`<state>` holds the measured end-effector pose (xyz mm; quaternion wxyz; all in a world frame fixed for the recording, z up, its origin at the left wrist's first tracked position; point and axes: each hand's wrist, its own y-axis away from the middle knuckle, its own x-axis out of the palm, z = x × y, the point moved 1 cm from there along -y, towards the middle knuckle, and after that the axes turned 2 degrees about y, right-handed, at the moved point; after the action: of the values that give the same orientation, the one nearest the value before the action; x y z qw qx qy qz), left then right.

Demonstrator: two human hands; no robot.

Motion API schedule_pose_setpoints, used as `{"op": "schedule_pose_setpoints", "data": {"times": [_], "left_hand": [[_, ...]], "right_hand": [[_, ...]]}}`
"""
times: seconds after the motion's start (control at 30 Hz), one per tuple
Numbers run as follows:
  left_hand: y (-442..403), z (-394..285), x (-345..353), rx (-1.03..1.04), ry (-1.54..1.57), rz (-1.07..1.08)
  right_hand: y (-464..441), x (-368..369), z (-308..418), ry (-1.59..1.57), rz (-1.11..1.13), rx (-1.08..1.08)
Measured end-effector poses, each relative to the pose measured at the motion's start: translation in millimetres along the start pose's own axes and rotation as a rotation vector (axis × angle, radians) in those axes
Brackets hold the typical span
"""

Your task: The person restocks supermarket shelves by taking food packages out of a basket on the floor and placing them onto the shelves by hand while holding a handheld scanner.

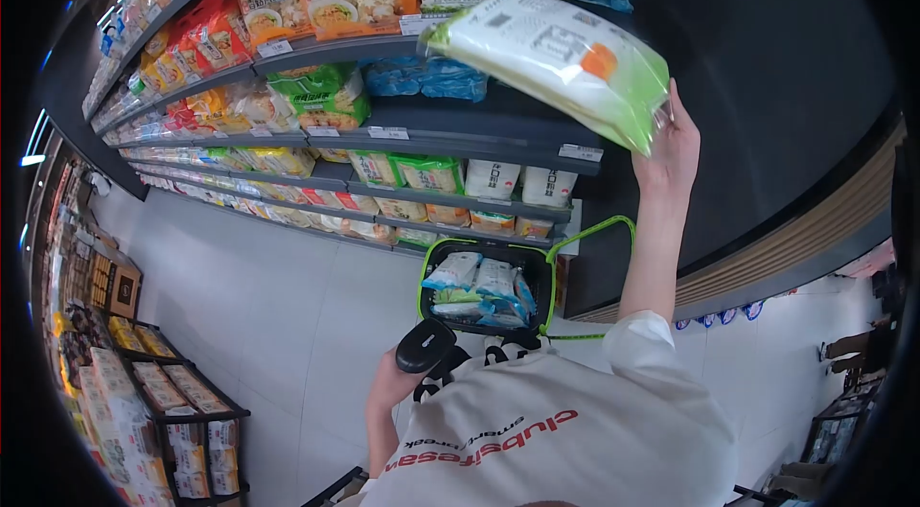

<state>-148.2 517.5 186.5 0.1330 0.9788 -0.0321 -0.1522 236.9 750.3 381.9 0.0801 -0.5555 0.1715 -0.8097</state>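
Most of the fingers of the right hand [678, 138] are hidden by the glossy green-and-white plastic bag [565, 57], whose fine print is too small to be read. The fingers of the left hand [386, 380] are largely covered by a rounded black object [426, 346]. Lower packets in the black, green-rimmed plastic basket [421, 294] are concealed by upper ones. Figures on the white shelf price labels [388, 133] cannot be made out.
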Motion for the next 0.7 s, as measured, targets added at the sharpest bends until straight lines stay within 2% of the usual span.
{"op": "schedule_pose_setpoints", "data": {"times": [0.07, 0.2, 0.37, 0.5, 0.53, 0.57, 0.6, 0.63, 0.7], "left_hand": [[-8, -7, 1, 0.017, 0.005, 0.009], [-26, 1, -7, 0.080, 0.000, 0.048], [-45, 7, -31, 0.119, 0.020, 0.076], [-57, 20, -57, 0.132, 0.017, 0.042], [-61, 21, -63, 0.138, 0.014, 0.038], [-65, 26, -70, 0.129, 0.002, 0.047], [-68, 29, -75, 0.132, -0.004, 0.049], [-70, 33, -81, 0.132, -0.011, 0.046], [-74, 34, -91, 0.121, 0.005, 0.036]], "right_hand": [[-31, 25, -6, 0.077, -0.067, -0.056], [-92, 58, -31, 0.097, -0.051, -0.181], [-159, 71, -73, 0.381, -0.213, -0.143], [-186, 81, -84, 1.121, 0.016, -0.284], [-196, 77, -89, 1.335, 0.104, -0.429], [-219, 62, -89, 1.513, 0.145, -0.435], [-228, 50, -92, 1.802, 0.104, -0.607], [-230, 44, -97, 1.943, 0.122, -0.616], [-239, 22, -106, 1.891, 0.111, -0.558]]}}
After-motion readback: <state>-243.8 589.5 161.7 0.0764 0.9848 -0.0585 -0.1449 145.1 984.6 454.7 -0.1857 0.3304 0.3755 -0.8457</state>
